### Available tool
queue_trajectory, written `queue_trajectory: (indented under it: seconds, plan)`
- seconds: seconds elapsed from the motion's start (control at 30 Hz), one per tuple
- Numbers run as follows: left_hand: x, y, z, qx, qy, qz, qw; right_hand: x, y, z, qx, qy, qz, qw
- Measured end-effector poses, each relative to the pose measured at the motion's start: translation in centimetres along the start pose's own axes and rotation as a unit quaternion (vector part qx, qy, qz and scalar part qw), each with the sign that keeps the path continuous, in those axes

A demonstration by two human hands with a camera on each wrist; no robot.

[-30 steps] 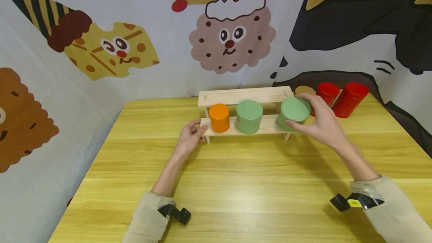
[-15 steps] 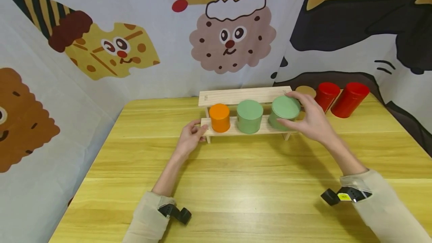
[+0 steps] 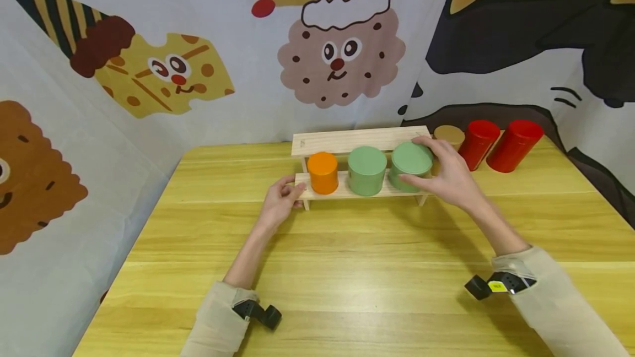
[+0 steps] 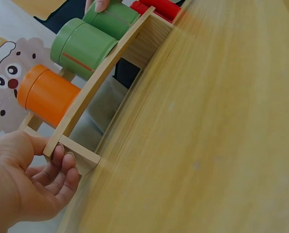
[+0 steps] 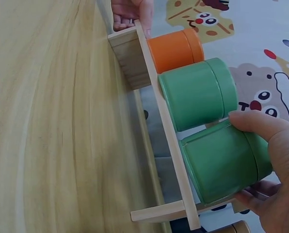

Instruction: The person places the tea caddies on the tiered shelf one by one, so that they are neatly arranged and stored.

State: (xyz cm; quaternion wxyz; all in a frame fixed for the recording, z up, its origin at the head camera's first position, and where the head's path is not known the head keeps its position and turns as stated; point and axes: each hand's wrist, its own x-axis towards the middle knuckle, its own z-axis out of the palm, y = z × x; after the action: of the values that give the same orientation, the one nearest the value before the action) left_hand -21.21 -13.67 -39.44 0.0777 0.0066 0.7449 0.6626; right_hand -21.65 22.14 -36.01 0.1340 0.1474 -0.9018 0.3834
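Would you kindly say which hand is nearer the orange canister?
Left: the left hand grips the shelf beside the orange canister; the right hand, farther off, holds the rightmost green canister.

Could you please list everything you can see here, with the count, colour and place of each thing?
Wooden rack: one, pale wood, two tiers, standing at the table's back
Orange canister: one, orange, lower tier, left end
Middle green canister: one, green, lower tier, middle
Right green canister: one, green, at the lower tier, right of the middle one
Tan canister: one, tan, by the rack's right end, partly hidden
Red canisters: two, red, farther right
Table: one, yellowish wood, under the rack
Backdrop: white with cartoon prints, behind the table
Wrist cameras: two, black, one per wrist
Sleeves: two, beige, on the forearms
Left hand: one, bare, holding the rack's left end
Right hand: one, bare, gripping the right green canister
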Motion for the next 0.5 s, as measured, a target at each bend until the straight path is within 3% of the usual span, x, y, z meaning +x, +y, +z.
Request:
queue_trajectory:
  seconds: [0.5]
  plan:
    - [0.04,-0.12,0.03,-0.003,-0.003,0.002,1.0000,-0.21,0.14,0.27,-0.008,-0.007,0.023,0.9997]
